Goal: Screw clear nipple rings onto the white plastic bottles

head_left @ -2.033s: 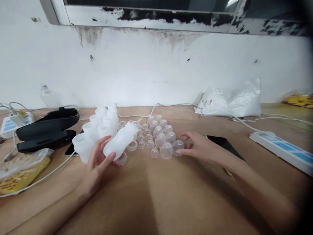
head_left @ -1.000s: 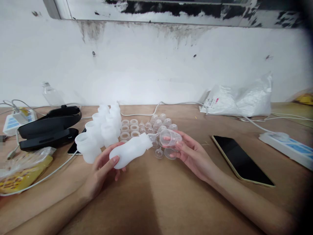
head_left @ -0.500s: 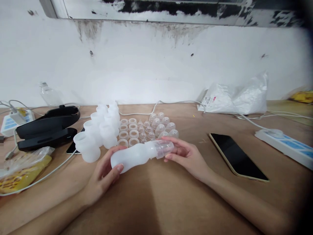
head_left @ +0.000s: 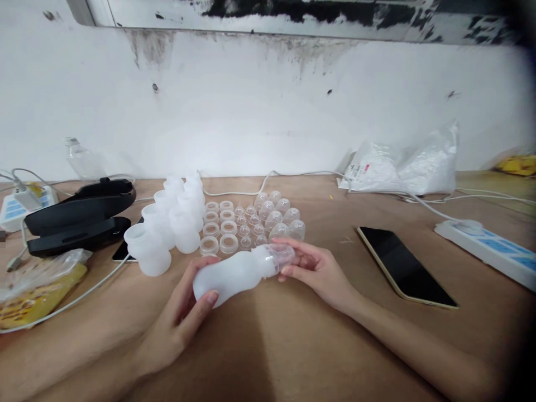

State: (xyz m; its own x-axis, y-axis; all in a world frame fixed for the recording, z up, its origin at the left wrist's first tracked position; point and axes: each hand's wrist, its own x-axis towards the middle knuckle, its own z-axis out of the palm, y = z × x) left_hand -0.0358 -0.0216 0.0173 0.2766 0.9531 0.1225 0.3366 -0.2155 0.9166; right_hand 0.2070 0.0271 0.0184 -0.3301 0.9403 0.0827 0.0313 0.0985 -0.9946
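A milky white bottle (head_left: 230, 277) lies tilted above the table, its base in my left hand (head_left: 186, 312). My right hand (head_left: 314, 271) grips the clear cap (head_left: 280, 258) over the bottle's neck end. Beyond them stand several open white bottles (head_left: 149, 251) in two rows. To their right lie several translucent rings (head_left: 228, 243), several small clear nipples (head_left: 245, 240) and several clear domed caps (head_left: 296, 229). The fingertips behind the bottle are partly hidden.
A phone (head_left: 406, 267) and a power strip (head_left: 489, 245) lie at the right. White plastic bags (head_left: 402, 167) rest by the wall. At the left are a black case (head_left: 79, 218), a yellow bag (head_left: 42, 293), cables and another phone, partly hidden.
The held bottle has moved slightly toward me, its base lower. The cap now sits farther onto the neck end. Both hands keep their hold.
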